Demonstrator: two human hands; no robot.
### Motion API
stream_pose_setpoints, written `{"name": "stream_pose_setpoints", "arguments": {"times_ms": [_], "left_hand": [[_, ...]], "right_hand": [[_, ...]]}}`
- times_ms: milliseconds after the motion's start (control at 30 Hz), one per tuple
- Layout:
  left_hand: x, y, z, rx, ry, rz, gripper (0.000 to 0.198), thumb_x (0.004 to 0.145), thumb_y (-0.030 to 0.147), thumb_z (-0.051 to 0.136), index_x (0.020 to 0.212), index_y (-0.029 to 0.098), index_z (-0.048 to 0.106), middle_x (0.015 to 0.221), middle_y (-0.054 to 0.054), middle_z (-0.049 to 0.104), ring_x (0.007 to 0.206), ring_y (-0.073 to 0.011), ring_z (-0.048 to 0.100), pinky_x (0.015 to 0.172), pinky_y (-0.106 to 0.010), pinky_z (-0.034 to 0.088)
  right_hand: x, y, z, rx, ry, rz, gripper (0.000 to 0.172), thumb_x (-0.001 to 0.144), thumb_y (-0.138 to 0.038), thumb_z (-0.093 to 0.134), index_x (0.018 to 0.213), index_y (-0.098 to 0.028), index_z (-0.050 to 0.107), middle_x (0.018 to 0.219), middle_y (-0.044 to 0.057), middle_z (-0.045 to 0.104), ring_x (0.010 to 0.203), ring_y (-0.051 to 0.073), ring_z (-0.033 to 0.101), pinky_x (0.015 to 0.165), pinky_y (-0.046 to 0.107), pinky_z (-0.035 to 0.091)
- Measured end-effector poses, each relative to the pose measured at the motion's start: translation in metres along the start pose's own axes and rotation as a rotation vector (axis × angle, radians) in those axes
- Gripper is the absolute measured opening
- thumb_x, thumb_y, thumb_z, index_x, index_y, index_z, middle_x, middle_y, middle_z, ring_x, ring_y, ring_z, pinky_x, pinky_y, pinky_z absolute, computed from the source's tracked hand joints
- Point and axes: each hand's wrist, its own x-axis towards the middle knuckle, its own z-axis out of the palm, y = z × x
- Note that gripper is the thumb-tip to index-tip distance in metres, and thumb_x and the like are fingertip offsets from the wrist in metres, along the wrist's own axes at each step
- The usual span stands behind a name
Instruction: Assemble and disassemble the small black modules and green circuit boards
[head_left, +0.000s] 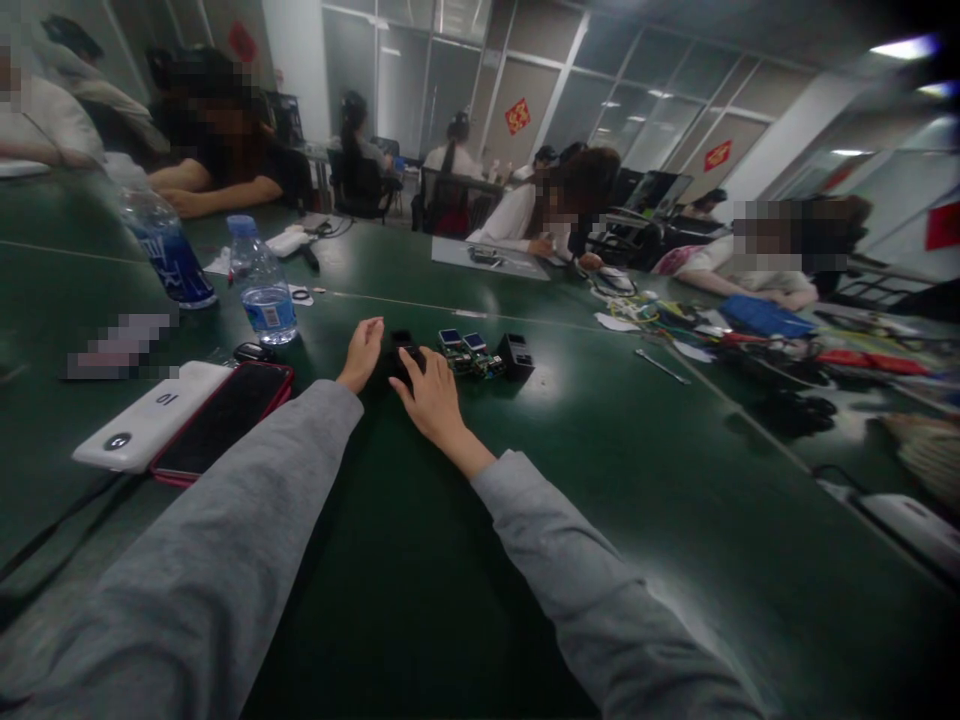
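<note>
Both my arms, in grey sleeves, reach out over a dark green table [465, 560]. My left hand [362, 354] rests on its edge, fingers held together, against the left side of a small black box [403, 352]. My right hand [430, 395] lies over the box's near right side with its fingers curled onto it. Just right of the box sit small green circuit boards with blue-topped parts [469, 352] and a second black box [516, 355].
A white power bank [150, 415] and a red-cased phone [225, 415] lie at the left, with two water bottles [260, 283] behind them. Several other people sit around the table. Cables, tools and parts [750, 335] clutter the right side.
</note>
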Motion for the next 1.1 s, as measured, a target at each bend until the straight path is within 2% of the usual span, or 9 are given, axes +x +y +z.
{"name": "stream_pose_setpoints", "arguments": {"times_ms": [133, 267, 433, 600, 733, 833, 933, 1000, 1100], "left_hand": [[0.0, -0.006, 0.003, 0.074, -0.162, 0.04, 0.041, 0.084, 0.039, 0.063, 0.119, 0.017, 0.058, 0.122, -0.011, 0.061, 0.111, -0.0215, 0.059, 0.102, -0.038, 0.044], [-0.001, -0.009, 0.001, 0.179, -0.239, 0.041, 0.053, 0.078, 0.043, 0.07, 0.124, 0.021, 0.057, 0.129, -0.011, 0.058, 0.114, -0.0239, 0.058, 0.103, -0.044, 0.043], [-0.003, -0.003, -0.001, 0.192, -0.276, 0.058, 0.052, 0.078, 0.041, 0.071, 0.122, 0.018, 0.058, 0.127, -0.012, 0.059, 0.114, -0.0241, 0.057, 0.102, -0.045, 0.043], [-0.003, -0.002, -0.002, 0.144, -0.259, 0.093, 0.042, 0.083, 0.036, 0.066, 0.12, 0.017, 0.059, 0.124, -0.012, 0.061, 0.114, -0.0222, 0.058, 0.102, -0.043, 0.044], [-0.003, -0.003, -0.002, 0.138, -0.272, 0.086, 0.038, 0.084, 0.034, 0.064, 0.118, 0.017, 0.06, 0.124, -0.011, 0.061, 0.113, -0.0217, 0.058, 0.102, -0.043, 0.044], [-0.003, -0.002, -0.002, 0.154, -0.275, 0.078, 0.037, 0.085, 0.034, 0.063, 0.117, 0.018, 0.061, 0.123, -0.011, 0.061, 0.113, -0.0219, 0.058, 0.102, -0.044, 0.044], [-0.003, -0.003, -0.002, 0.175, -0.28, 0.076, 0.035, 0.085, 0.034, 0.062, 0.116, 0.019, 0.062, 0.122, -0.01, 0.062, 0.113, -0.0219, 0.058, 0.103, -0.045, 0.043], [-0.002, -0.004, -0.002, 0.189, -0.28, 0.081, 0.033, 0.086, 0.034, 0.061, 0.115, 0.019, 0.063, 0.121, -0.01, 0.062, 0.113, -0.022, 0.058, 0.103, -0.046, 0.043], [-0.002, -0.005, -0.002, 0.203, -0.277, 0.095, 0.031, 0.086, 0.033, 0.06, 0.114, 0.019, 0.063, 0.119, -0.009, 0.063, 0.112, -0.0215, 0.058, 0.103, -0.045, 0.043]], "right_hand": [[-0.001, 0.018, -0.012, 0.054, 0.104, 0.045, 0.043, 0.102, -0.039, 0.032, 0.138, -0.02, 0.046, 0.136, 0.013, 0.045, 0.127, 0.025, 0.039, 0.103, 0.042, 0.038], [-0.006, 0.062, -0.02, 0.009, 0.193, 0.192, 0.041, 0.101, -0.033, 0.032, 0.136, -0.019, 0.047, 0.137, 0.014, 0.043, 0.127, 0.027, 0.037, 0.103, 0.046, 0.036], [-0.024, 0.118, -0.029, -0.069, 0.16, 0.299, 0.042, 0.095, -0.028, 0.039, 0.134, -0.018, 0.05, 0.136, 0.015, 0.045, 0.128, 0.03, 0.036, 0.103, 0.052, 0.034], [-0.036, 0.147, -0.034, -0.099, 0.12, 0.328, 0.045, 0.095, -0.032, 0.04, 0.139, -0.024, 0.047, 0.146, 0.012, 0.039, 0.132, 0.031, 0.034, 0.103, 0.056, 0.034], [-0.036, 0.147, -0.035, -0.12, 0.057, 0.292, 0.05, 0.095, -0.034, 0.042, 0.145, -0.025, 0.04, 0.153, 0.01, 0.031, 0.139, 0.032, 0.027, 0.107, 0.059, 0.03], [-0.034, 0.13, -0.037, -0.161, -0.037, 0.042, 0.053, 0.097, -0.029, 0.043, 0.148, -0.026, 0.034, 0.158, 0.005, 0.023, 0.146, 0.026, 0.016, 0.117, 0.054, 0.017], [-0.032, 0.11, -0.037, -0.161, -0.126, -0.123, 0.052, 0.098, -0.028, 0.044, 0.149, -0.022, 0.034, 0.158, 0.005, 0.026, 0.147, 0.023, 0.015, 0.12, 0.051, 0.01], [-0.03, 0.102, -0.036, -0.137, -0.159, -0.143, 0.053, 0.098, -0.027, 0.044, 0.149, -0.02, 0.033, 0.156, 0.008, 0.03, 0.146, 0.023, 0.019, 0.12, 0.052, 0.011], [-0.027, 0.099, -0.035, -0.048, -0.201, -0.152, 0.055, 0.097, -0.025, 0.045, 0.15, -0.017, 0.031, 0.155, 0.01, 0.03, 0.145, 0.022, 0.024, 0.119, 0.049, 0.022]]}}
